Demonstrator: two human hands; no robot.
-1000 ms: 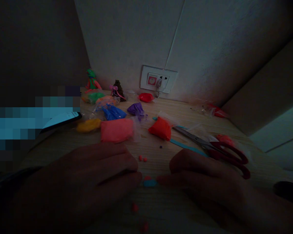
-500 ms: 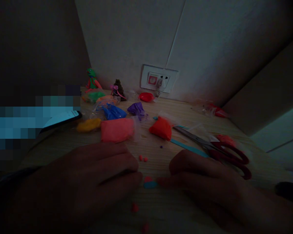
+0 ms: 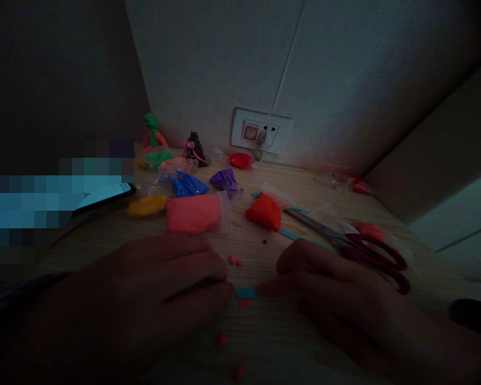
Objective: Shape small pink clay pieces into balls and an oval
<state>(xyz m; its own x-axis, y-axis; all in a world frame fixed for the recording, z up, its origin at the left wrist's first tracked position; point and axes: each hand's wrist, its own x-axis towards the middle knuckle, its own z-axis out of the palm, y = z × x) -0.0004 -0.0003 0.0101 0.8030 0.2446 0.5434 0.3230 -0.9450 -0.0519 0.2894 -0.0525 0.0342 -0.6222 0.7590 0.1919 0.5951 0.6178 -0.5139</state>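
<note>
Between my two hands a flat blue clay tool [image 3: 246, 293] spans the gap, its ends covered by my fingers. A small piece of pink clay [image 3: 244, 302] shows just under its near edge on the table. My left hand [image 3: 164, 283] is closed, with its fingertips on the tool's left end. From the other side, my right hand [image 3: 332, 294] pinches the right end, the index finger stretched along it. Two tiny pink clay bits [image 3: 235, 261] lie beyond the tool. Nearer to me are two larger pink clay lumps [image 3: 222, 339].
Bags of coloured clay, among them a pink bag [image 3: 193, 214] and a red bag [image 3: 264, 212], lie beyond my hands. Scissors [image 3: 332, 232] with dark red handles rest at the right. Clay figures [image 3: 152, 132] stand by the wall. A phone [image 3: 104, 198] is at the left.
The blue clay tool has moved slightly away from me, across the pink clay, which now shows on its near side instead of its far side. Both hands stay in nearly the same place.
</note>
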